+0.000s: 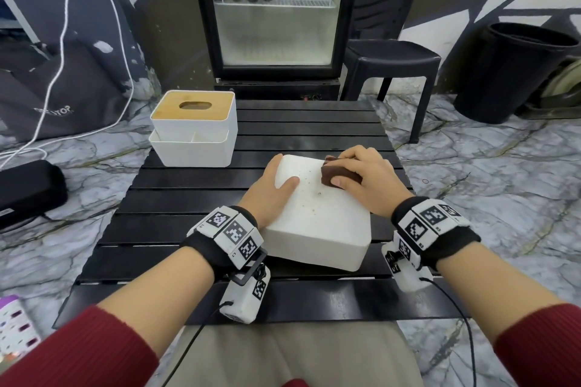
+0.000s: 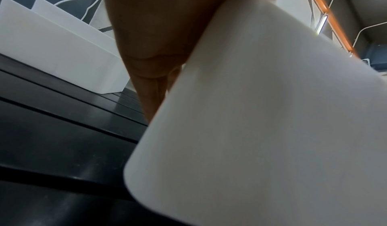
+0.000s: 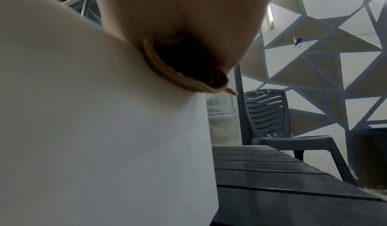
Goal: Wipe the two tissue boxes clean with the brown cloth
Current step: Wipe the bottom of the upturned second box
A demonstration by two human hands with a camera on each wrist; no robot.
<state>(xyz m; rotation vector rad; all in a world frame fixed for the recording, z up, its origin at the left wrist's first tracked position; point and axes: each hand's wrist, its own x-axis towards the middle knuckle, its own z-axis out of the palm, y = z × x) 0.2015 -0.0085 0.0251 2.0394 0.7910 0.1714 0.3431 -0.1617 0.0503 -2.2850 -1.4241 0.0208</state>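
Note:
A plain white tissue box lies on the black slatted table in front of me, its upper face dotted with small specks. My left hand grips its left edge, thumb on top and fingers down the side. My right hand holds the folded brown cloth and presses it onto the box's far right corner. The right wrist view shows the brown cloth bunched under the palm on the white box. A second tissue box, white with a wooden slotted lid, stands at the table's far left.
Behind the table stand a glass-door fridge and a black plastic chair. A black bin is at the right, a black case and white cables on the floor at the left.

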